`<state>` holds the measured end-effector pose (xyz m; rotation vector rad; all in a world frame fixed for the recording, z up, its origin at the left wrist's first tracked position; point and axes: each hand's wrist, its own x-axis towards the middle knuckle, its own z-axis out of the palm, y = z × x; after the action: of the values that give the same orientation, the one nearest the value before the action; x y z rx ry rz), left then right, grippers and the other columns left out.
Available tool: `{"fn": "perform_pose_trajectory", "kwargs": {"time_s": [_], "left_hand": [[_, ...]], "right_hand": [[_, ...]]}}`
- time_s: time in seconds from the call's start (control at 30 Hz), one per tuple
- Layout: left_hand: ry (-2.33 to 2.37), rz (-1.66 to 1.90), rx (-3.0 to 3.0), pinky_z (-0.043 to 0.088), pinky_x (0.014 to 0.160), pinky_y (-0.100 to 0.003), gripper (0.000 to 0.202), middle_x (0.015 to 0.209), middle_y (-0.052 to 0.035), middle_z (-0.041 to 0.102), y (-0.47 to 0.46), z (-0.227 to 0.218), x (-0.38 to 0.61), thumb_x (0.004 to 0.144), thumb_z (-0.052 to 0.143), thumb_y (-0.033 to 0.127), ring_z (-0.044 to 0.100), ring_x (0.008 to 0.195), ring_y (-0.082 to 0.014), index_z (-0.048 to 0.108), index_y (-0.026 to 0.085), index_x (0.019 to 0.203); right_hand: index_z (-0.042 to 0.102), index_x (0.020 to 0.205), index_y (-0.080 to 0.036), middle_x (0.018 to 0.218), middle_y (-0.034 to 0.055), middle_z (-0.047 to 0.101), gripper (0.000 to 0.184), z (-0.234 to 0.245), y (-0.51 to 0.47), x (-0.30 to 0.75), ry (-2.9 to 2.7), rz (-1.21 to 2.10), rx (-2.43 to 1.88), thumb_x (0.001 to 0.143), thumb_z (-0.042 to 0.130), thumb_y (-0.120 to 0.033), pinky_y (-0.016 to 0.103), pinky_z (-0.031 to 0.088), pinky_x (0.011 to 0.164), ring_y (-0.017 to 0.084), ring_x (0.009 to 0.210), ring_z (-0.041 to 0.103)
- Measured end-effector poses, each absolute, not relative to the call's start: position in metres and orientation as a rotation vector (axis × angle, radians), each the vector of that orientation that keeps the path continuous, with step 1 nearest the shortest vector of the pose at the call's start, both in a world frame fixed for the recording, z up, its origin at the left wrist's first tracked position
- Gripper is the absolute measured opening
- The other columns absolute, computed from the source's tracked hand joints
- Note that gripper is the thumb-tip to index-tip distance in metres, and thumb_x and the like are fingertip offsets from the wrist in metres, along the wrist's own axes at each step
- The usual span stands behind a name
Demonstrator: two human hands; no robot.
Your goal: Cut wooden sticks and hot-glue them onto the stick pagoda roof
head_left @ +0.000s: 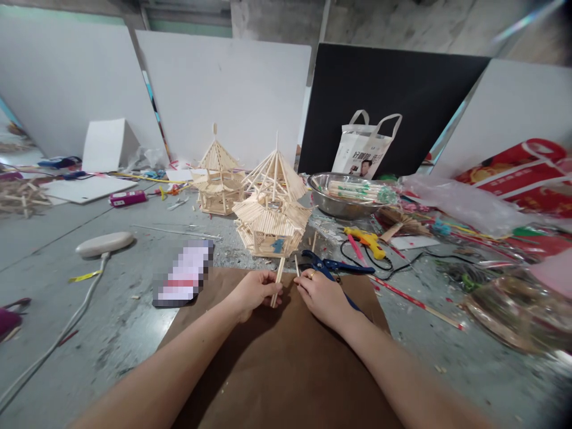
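Note:
My left hand (pixel 260 294) is closed around a few thin wooden sticks (pixel 280 271), which point up and away from me. Close beside it, my right hand (pixel 319 292) pinches another thin wooden stick (pixel 297 265). Both hands are over a brown sheet (pixel 268 369). Just beyond them stands a small pavilion model (pixel 273 220) built of wooden sticks, with a pointed roof and a blue patch low on its front. A second stick pavilion (pixel 217 179) is behind it to the left. Pliers with blue handles (pixel 333 265) lie partly beneath my right hand.
A yellow glue gun (pixel 369 241) with a black cord lies right of the models, before a metal bowl (pixel 339 207) of bundled sticks. At left are a phone (pixel 185 274) and a white power strip (pixel 105 243) with its cable. A clear round container (pixel 513 316) sits at right.

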<state>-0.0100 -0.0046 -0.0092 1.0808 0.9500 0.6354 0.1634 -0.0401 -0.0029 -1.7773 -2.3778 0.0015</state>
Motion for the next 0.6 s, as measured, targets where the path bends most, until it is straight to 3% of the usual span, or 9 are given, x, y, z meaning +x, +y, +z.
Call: {"fn": "perform_pose_trajectory", "kwargs": {"time_s": [0.23, 0.5, 0.6], "left_hand": [[0.920, 0.626, 1.103, 0.042, 0.054, -0.024, 0.025, 0.062, 0.0005, 0.055, -0.005, -0.009, -0.009, 0.060, 0.065, 0.028, 0.054, 0.052, -0.0095, 0.051, 0.012, 0.073], [0.939, 0.617, 1.127, 0.042, 0.053, -0.024, 0.023, 0.059, 0.0001, 0.055, -0.005, -0.012, -0.008, 0.061, 0.065, 0.028, 0.053, 0.050, -0.0095, 0.051, 0.013, 0.071], [0.933, 0.617, 1.137, 0.042, 0.052, -0.024, 0.023, 0.058, 0.0003, 0.055, -0.005, -0.010, -0.008, 0.061, 0.065, 0.029, 0.052, 0.049, -0.0088, 0.051, 0.013, 0.070]], "right_hand": [[0.055, 0.100, -0.023, 0.098, 0.0048, 0.054, 0.030, -0.006, -0.038, 0.162, -2.392, -0.124, -1.890, 0.086, 0.028, -0.026, 0.022, 0.041, 0.058, 0.015, 0.086, 0.053], [0.053, 0.096, -0.019, 0.098, 0.0084, 0.052, 0.030, -0.002, -0.028, 0.159, -2.399, -0.137, -2.078, 0.082, 0.027, -0.011, 0.025, 0.042, 0.057, 0.017, 0.076, 0.058], [0.054, 0.092, -0.018, 0.095, 0.0080, 0.054, 0.028, 0.000, -0.026, 0.158, -2.400, -0.104, -2.078, 0.083, 0.028, -0.016, 0.025, 0.041, 0.056, 0.017, 0.074, 0.059]]}}
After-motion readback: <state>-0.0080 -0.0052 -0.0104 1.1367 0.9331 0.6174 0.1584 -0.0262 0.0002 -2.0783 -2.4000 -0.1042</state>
